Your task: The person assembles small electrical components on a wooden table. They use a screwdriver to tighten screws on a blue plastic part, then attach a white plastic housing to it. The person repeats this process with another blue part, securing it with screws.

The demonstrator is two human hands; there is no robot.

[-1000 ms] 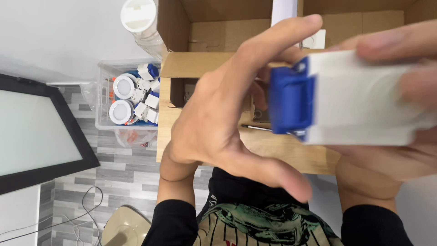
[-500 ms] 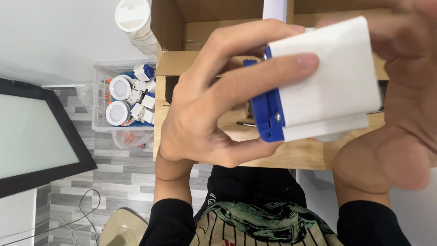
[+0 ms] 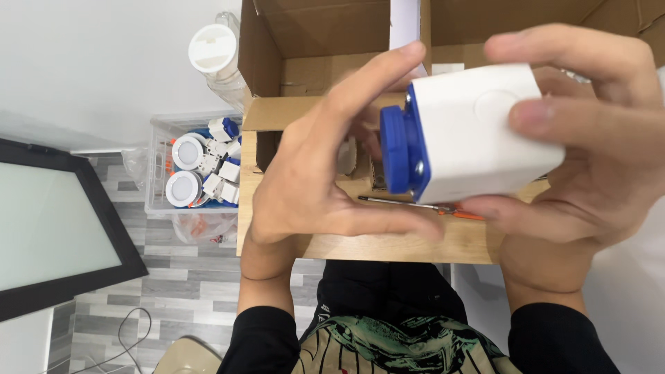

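Close to the camera I hold a white box-shaped housing with a round blue socket cover on its left face. My right hand grips the white body, fingers over its top and thumb beneath. My left hand cups the blue end, with the index finger along the top edge and the thumb under the box. Both hands hover above a small wooden table. Under the box a screwdriver with an orange handle lies on the wood.
An open cardboard box sits on the far side of the table. Left of the table a clear plastic bin holds several white and blue parts. A white-lidded plastic jar stands behind it. A dark-framed screen is at far left.
The white and blue box has been turned in my hands, so the round blue cover now faces left. My left fingers shifted from across its face to its top edge.
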